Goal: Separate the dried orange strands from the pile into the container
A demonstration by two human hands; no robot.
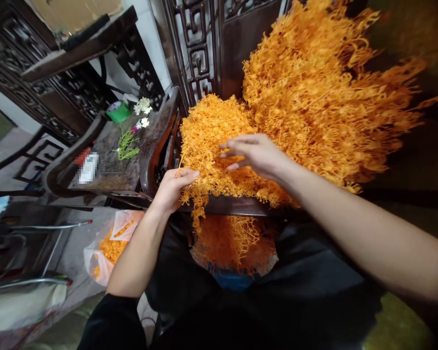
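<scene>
A low heap of orange curly, lacy pieces (213,119) lies on a dark wooden seat in front of me. My left hand (168,189) is at its near left edge, thumb and fingers pinched on orange strands. A tangled clump (198,211) hangs down over the seat's edge below that hand. Above the heap, my right hand (255,153) has its fingers apart and holds nothing that I can see. Whether its fingertips touch the pieces I cannot tell. To the right rises a much bigger mound (324,102) of the same orange pieces.
Between my legs sits a container with orange netting-like strands (244,238). On the floor at left is a plastic bag (100,262) of orange pieces. A wooden chair (109,170) bears green tape (118,112), white flowers (143,105) and green stems (127,145).
</scene>
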